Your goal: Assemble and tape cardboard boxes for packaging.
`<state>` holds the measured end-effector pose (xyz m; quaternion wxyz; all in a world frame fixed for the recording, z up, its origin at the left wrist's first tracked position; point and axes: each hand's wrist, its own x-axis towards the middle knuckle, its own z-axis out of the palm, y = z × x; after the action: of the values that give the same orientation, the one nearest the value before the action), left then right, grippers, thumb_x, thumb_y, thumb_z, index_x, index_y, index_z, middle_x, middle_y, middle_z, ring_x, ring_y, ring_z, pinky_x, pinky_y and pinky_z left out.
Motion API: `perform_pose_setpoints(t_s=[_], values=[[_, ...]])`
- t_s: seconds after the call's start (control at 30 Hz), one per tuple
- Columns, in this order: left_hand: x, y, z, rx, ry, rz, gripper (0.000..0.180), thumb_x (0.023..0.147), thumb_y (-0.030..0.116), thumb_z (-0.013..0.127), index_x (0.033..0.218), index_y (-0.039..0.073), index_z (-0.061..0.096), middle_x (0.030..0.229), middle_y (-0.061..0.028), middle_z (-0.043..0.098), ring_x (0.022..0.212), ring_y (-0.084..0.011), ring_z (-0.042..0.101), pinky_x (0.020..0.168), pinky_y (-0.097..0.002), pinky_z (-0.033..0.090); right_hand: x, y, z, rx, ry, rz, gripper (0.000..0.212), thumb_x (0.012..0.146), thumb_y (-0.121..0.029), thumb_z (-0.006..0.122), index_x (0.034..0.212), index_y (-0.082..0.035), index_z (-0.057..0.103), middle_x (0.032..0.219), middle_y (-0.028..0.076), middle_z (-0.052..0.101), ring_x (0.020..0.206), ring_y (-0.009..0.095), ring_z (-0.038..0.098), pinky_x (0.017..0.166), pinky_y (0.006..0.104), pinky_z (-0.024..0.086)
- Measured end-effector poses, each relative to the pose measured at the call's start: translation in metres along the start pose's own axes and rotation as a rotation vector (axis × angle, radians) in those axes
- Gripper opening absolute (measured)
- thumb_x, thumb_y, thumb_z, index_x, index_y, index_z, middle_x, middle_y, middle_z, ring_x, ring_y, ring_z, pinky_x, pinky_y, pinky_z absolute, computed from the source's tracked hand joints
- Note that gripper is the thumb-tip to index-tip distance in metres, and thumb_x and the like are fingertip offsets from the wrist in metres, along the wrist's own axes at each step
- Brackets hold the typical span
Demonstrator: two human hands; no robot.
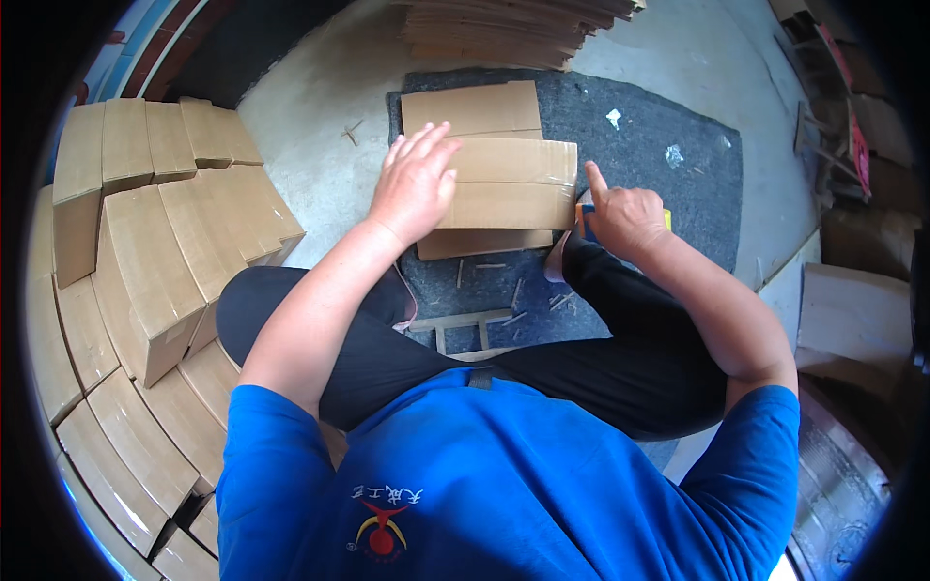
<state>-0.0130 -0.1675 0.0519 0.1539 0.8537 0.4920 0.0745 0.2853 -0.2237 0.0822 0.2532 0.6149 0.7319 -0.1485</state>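
Both hands at cardboard box (504,179); right hand (625,218) hides a tape dispenser (584,221)

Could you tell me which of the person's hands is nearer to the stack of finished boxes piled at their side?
Left. The left hand lies flat on the cardboard box, on the side toward the stack of boxes; the right hand is at the box's far edge.
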Motion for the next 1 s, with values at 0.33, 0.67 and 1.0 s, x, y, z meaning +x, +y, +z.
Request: perform_pose_setpoints(t_s=[0.33,0.67,1.0], values=[[0.000,0.093,0.060,0.004,-0.137,0.028,0.094,0.083,0.049,0.071,0.154,0.007,0.026,0.163,-0.0120,0.018,0.152,-0.0272,0.013,0.122,-0.0536,0.006,0.023,-0.019,-0.023,-0.087,0.266,-0.048,0.039,0.094,-0.045,0.054,0.089,-0.009,0.069,0.084,0.009,0.074,0.074,0.025,0.073,0.071,0.0451,0.056],[0.000,0.088,0.065,-0.018,-0.070,0.086,0.085,0.080,0.042,0.076,0.151,0.018,0.037,0.161,-0.0084,0.025,0.150,-0.0261,0.019,0.121,-0.0560,0.010,0.039,0.008,0.004,-0.105,0.383,-0.228,0.028,0.091,-0.036,0.058,0.085,-0.010,0.067,0.080,0.007,0.072,0.071,0.025,0.072,0.071,0.0413,0.053],[-0.005,0.083,0.066,0.020,-0.058,0.101,0.087,0.080,0.042,0.076,0.152,0.016,0.035,0.160,-0.0073,0.028,0.149,-0.0262,0.022,0.121,-0.0562,0.013,0.011,-0.005,0.024,-0.318,0.228,-0.302,0.070,0.092,-0.017,0.049,0.157,-0.013,0.022,0.074,0.008,0.069,0.063,0.024,0.069,0.062,0.0424,0.049]])
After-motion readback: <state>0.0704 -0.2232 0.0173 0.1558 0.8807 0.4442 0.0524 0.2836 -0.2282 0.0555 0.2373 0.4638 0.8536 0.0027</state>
